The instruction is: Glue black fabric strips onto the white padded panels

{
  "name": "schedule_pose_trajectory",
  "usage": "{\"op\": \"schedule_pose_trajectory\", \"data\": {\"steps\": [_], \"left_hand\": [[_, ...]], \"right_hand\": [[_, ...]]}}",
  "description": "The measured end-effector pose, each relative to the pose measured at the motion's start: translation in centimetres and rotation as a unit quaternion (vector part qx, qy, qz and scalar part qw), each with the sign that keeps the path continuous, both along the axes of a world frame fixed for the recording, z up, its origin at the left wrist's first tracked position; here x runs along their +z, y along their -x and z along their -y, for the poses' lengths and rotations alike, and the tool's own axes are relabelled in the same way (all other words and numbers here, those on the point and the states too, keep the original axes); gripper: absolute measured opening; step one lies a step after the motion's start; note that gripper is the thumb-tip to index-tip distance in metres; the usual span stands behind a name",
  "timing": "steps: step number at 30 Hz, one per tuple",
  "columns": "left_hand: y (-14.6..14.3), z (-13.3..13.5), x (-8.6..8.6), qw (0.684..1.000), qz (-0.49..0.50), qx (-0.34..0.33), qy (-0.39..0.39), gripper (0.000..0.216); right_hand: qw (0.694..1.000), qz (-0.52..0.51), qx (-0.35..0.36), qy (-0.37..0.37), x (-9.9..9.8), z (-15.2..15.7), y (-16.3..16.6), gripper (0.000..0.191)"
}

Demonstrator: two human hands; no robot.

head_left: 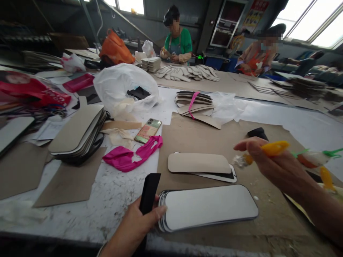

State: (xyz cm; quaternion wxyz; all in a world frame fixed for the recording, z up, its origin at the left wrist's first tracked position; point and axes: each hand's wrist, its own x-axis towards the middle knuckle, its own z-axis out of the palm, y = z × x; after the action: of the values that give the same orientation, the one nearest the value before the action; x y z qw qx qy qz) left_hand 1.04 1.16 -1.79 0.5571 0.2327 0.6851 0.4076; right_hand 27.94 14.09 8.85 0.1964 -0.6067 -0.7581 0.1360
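My left hand [142, 217] is closed around a black strip [150, 191] that stands up between thumb and fingers. Its thumb rests on the left end of a stack of long white panels [211, 207] with rounded corners and dark edges. In my right hand [270, 160] is a brush with a yellow handle [276, 148]; its bristles, clumped with white stuff, hang right of the beige panel. That beige rounded panel [199, 163] lies behind the stack, partly over a black piece with a white border [223, 176].
Brown sheet [182, 135] covers the work area. Behind lie a panel bundle tied with pink band [192, 105], a phone [148, 130], pink cloth [128, 159] and a white plastic bag [115, 85]. More panels [77, 132] are stacked left. Two people [178, 44] work across the table.
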Motion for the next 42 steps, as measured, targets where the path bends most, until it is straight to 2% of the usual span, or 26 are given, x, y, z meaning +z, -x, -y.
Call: {"op": "schedule_pose_trajectory", "data": {"steps": [2, 4, 8, 10, 13, 16, 18, 22, 24, 26, 28, 31, 35, 38, 42], "left_hand": [[-0.3, 0.2, 0.1, 0.999, -0.034, -0.006, -0.014, 0.036], [-0.3, 0.2, 0.3, 0.998, -0.039, -0.032, -0.027, 0.035], [0.2, 0.2, 0.3, 0.994, -0.023, -0.103, -0.037, 0.039], [0.4, 0.2, 0.1, 0.991, -0.030, -0.125, -0.047, 0.040], [0.6, 0.4, -0.3, 0.986, -0.038, -0.144, -0.070, 0.042], [0.7, 0.4, -0.4, 0.984, -0.048, -0.152, -0.079, 0.042], [0.6, 0.4, -0.3, 0.984, -0.050, -0.151, -0.076, 0.042], [0.4, 0.5, -0.2, 0.987, -0.050, -0.136, -0.069, 0.047], [0.3, 0.6, -0.3, 0.989, -0.046, -0.114, -0.084, 0.048], [0.3, 0.7, -0.6, 0.989, -0.058, -0.099, -0.090, 0.047], [0.3, 0.7, -1.0, 0.988, -0.077, -0.104, -0.086, 0.045], [0.4, 0.7, -1.4, 0.983, -0.102, -0.132, -0.081, 0.043], [0.5, 0.7, -1.8, 0.982, -0.114, -0.124, -0.083, 0.045], [0.3, 0.8, -1.7, 0.985, -0.111, -0.110, -0.074, 0.049], [0.0, 0.7, -1.1, 0.987, -0.116, -0.094, -0.064, 0.049]], "right_hand": [[0.995, -0.089, 0.032, -0.013, 0.9, 3.0, 2.0, 0.050], [0.984, -0.168, 0.042, 0.034, 0.7, 5.6, 4.0, 0.051], [0.932, -0.320, 0.041, 0.164, -2.4, 9.0, 7.2, 0.047], [0.908, -0.358, 0.037, 0.216, -4.0, 9.7, 8.0, 0.042], [0.909, -0.342, 0.015, 0.237, -5.2, 10.3, 8.2, 0.030], [0.926, -0.325, -0.049, 0.184, -5.0, 11.0, 8.1, 0.024], [0.926, -0.332, -0.078, 0.163, -4.9, 11.6, 8.3, 0.023], [0.920, -0.347, -0.070, 0.166, -5.9, 12.5, 8.8, 0.024], [0.947, -0.295, -0.065, 0.105, -6.6, 12.4, 7.9, 0.024], [0.977, -0.200, -0.067, -0.001, -7.0, 12.0, 5.9, 0.024], [0.987, -0.102, -0.077, -0.102, -6.8, 11.6, 3.6, 0.026], [0.977, -0.008, -0.084, -0.194, -6.1, 11.4, 0.9, 0.027], [0.962, 0.046, -0.057, -0.264, -5.5, 11.6, 0.0, 0.017], [0.956, 0.084, -0.030, -0.281, -5.9, 11.8, 0.0, 0.012], [0.957, 0.111, 0.018, -0.268, -7.6, 13.2, 1.7, 0.013]]}}
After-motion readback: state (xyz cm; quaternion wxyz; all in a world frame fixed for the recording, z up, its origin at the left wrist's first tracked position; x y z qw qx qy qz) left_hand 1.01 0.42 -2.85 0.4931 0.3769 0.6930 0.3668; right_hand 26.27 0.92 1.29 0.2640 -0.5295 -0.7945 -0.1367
